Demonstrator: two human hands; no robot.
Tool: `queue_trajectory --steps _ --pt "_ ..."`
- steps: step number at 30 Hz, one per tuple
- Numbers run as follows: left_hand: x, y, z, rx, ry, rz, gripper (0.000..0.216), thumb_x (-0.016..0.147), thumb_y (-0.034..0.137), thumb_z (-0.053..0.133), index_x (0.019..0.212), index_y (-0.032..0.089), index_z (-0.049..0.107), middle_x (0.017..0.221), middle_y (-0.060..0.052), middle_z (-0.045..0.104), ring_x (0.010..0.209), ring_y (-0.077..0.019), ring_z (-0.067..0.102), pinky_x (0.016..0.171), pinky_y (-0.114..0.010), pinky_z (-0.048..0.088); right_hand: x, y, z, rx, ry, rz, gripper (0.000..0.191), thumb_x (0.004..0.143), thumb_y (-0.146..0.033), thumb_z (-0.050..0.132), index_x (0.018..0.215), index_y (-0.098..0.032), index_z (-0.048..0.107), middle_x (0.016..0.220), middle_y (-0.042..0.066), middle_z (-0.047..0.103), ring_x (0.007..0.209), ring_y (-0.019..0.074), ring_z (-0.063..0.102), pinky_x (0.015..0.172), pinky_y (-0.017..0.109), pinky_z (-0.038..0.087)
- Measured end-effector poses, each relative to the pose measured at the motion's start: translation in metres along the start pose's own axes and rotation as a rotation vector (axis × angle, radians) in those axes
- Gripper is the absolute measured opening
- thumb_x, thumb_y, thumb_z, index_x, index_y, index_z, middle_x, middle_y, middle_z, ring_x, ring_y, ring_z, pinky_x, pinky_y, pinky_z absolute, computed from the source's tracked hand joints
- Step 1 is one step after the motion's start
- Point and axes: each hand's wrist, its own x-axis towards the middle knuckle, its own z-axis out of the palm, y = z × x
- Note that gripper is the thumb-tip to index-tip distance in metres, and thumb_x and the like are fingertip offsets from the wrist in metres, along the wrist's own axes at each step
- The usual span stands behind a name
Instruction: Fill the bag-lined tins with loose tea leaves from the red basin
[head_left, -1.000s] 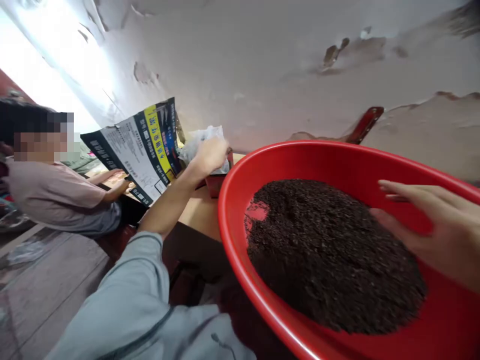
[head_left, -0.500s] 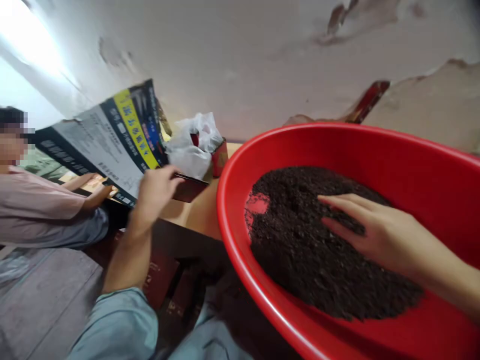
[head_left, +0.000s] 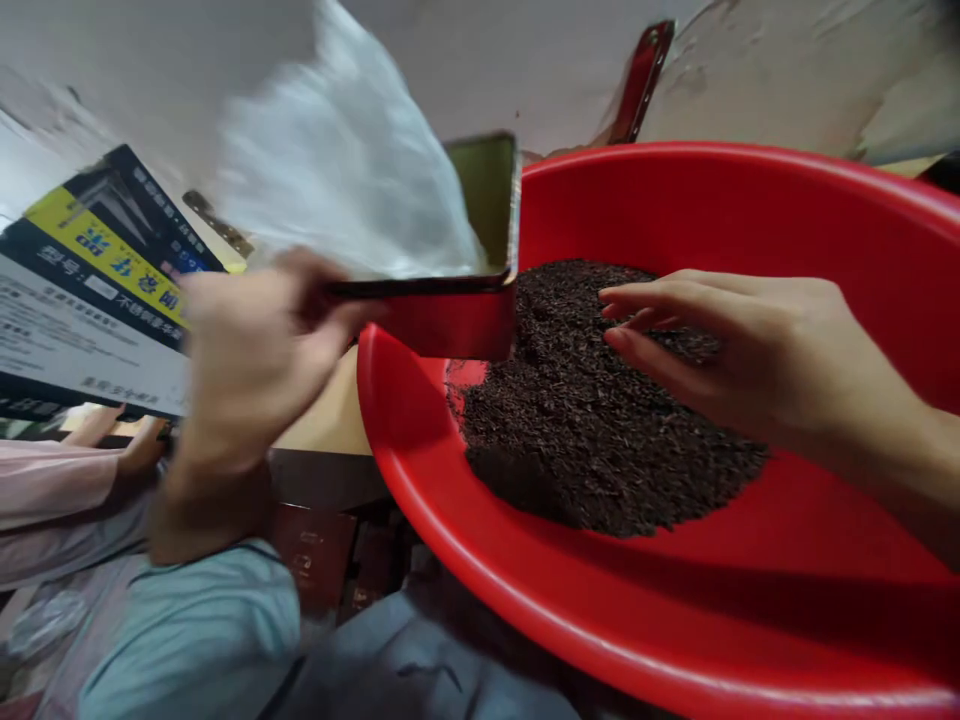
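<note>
My left hand, blurred by motion, grips the near end of a red rectangular tin, tilted over the left rim of a big red plastic basin. A translucent white plastic bag lines the tin and billows up out of it; part of the tin's bare inner wall shows. Loose dark leaves that look like dried tea lie heaped in the basin. Over this heap hovers my right hand, holding nothing, its fingers slightly bent and the thumb apart from them.
A printed cardboard box stands at the left, with a co-worker's arm below it. The basin rests on a light wooden table. Dark red boxes sit under the table's edge. Behind is a peeling wall.
My left hand has taken the bag-lined tin from beside the cardboard box and brought it right, to the basin's rim. My right hand still hovers over the leaves. The view has shifted.
</note>
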Motion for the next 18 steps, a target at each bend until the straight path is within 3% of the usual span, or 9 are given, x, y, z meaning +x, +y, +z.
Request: queue_trajectory --steps 4,9,14,16,18 --pt "0.030 0.036 0.056 0.231 -0.208 0.018 0.036 0.102 0.045 0.064 0.114 0.014 0.077 0.093 -0.013 0.080 0.087 -0.0288 0.076 0.081 -0.038 0.053 0.000 0.008 0.004 -0.016 0.021 0.045 0.027 0.101 -0.036 0.061 0.121 -0.027 0.076 0.101 0.005 0.082 0.083 0.0257 0.077 0.078 0.040 0.060" --pt "0.037 0.038 0.099 0.362 -0.455 0.113 0.038 0.107 0.041 0.055 0.113 0.010 0.077 0.103 -0.021 0.080 0.098 -0.0359 0.078 0.081 -0.041 0.055 -0.003 0.013 0.015 -0.001 -0.047 0.076 0.031 0.101 -0.036 0.059 0.123 -0.026 0.078 0.102 0.006 0.081 0.084 0.0266 0.077 0.077 0.040 0.059" --pt "0.046 0.018 0.112 0.219 -0.589 0.224 0.032 0.103 0.035 0.060 0.108 0.010 0.080 0.107 -0.020 0.080 0.101 -0.0327 0.077 0.088 -0.039 0.056 -0.012 0.012 0.030 -0.045 -0.171 0.076 0.035 0.104 -0.039 0.053 0.126 -0.023 0.076 0.108 0.007 0.081 0.088 0.0254 0.077 0.074 0.037 0.058" --pt "0.050 0.004 0.106 0.049 -0.626 0.239 0.026 0.101 0.034 0.065 0.105 0.013 0.081 0.106 -0.015 0.082 0.099 -0.0273 0.077 0.089 -0.034 0.055 -0.012 0.012 0.036 -0.095 -0.216 0.081 0.037 0.105 -0.041 0.052 0.129 -0.024 0.075 0.109 0.007 0.080 0.088 0.0253 0.076 0.073 0.036 0.057" --pt "0.052 -0.010 0.092 -0.130 -0.578 0.202 0.024 0.099 0.036 0.066 0.104 0.017 0.081 0.101 -0.009 0.083 0.093 -0.0217 0.077 0.089 -0.029 0.055 -0.005 0.012 0.041 -0.134 -0.233 0.098 0.040 0.105 -0.042 0.051 0.133 -0.024 0.072 0.110 0.008 0.079 0.086 0.0245 0.074 0.071 0.035 0.056"
